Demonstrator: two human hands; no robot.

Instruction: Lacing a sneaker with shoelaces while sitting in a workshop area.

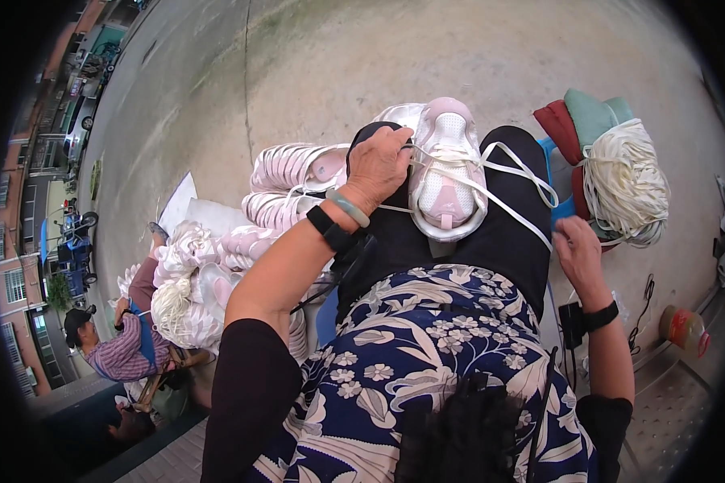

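Note:
A pink and white sneaker (449,181) rests between my thighs, its heel tab toward me. White shoelace (517,216) is threaded partway across it, and a loose loop lies over my right thigh. My left hand (381,165) is closed at the shoe's left side, its thumb and fingers pinching lace by the eyelets. Off the right thigh, my right hand (578,256) has its fingers curled in. A straight length of lace runs from the shoe to its fingertips; the exact grip is small and slightly blurred. Part of another pale shoe (399,114) shows behind the sneaker.
Pink and white shoes (286,177) are stacked at my left, beside bundled white laces (176,310). At right, a thick lace hank (630,181) lies on red and green cloth (594,117) over a blue stool (560,173). A plastic bottle (685,328) lies lower right. Another person (125,346) sits far left.

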